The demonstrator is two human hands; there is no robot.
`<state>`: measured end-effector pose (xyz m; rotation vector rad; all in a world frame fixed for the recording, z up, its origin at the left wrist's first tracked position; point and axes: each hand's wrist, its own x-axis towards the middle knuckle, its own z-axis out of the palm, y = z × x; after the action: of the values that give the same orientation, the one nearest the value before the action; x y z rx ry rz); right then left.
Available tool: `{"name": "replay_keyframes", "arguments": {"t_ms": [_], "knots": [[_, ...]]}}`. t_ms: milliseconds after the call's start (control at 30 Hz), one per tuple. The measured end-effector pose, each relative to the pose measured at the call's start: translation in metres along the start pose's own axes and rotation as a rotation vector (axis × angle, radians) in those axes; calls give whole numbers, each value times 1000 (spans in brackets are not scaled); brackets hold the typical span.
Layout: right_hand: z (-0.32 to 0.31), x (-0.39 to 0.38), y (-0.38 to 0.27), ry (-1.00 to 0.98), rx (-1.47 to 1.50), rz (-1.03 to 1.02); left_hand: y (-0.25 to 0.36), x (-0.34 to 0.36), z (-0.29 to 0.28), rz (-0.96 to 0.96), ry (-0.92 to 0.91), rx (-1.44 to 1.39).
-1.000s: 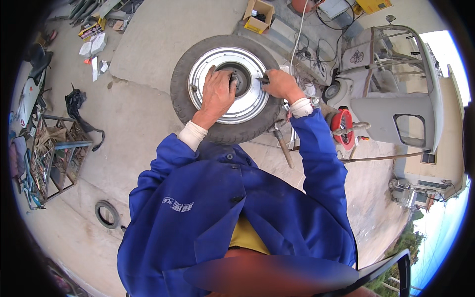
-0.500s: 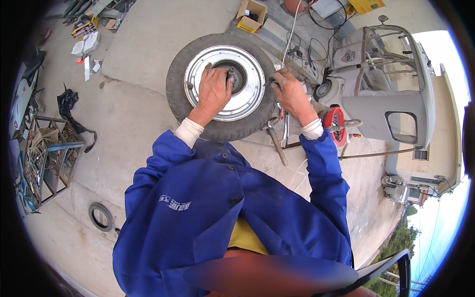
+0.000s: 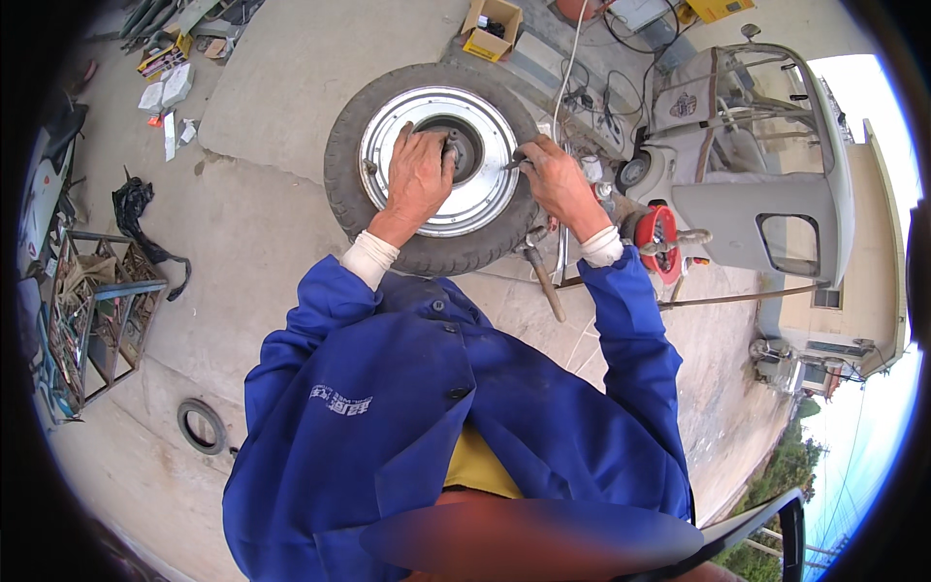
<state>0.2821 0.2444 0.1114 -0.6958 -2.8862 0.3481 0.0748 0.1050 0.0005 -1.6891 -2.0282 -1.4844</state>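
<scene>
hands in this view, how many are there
2: the left hand over the silver wheel rim, the right hand at the right side of the large tire.

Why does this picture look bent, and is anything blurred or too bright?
In the head view, the fisheye lens bows straight edges near the border; an oval patch at the bottom is smeared; sky at upper right glares nearly white; the left hand, right hand and tire look fairly sharp.

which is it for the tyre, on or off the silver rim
On: the dark tyre encircles the silver rim, which shows inside it beneath the left hand.
</scene>
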Motion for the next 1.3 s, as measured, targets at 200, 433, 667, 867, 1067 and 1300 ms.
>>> {"name": "replay_keyframes", "arguments": {"t_ms": [200,433,667,867,1067,1300], "knots": [[5,1,4,37,-4,-41,0,0,1,8,9,-7],[1,19,-21,-200,-387,-8,-3,-1,3,10,18,14],[19,18,6,58,-280,-249,-1,-1,2,6,14,4],[-10,30,-25,-293,-363,65,-2,-1,3,-5,13,-1],[4,31,-9,-192,-362,-101,-1,0,3,8,33,-11],[7,33,-10,-81,-296,-179,-2,-1,3,18,42,-13]]}}
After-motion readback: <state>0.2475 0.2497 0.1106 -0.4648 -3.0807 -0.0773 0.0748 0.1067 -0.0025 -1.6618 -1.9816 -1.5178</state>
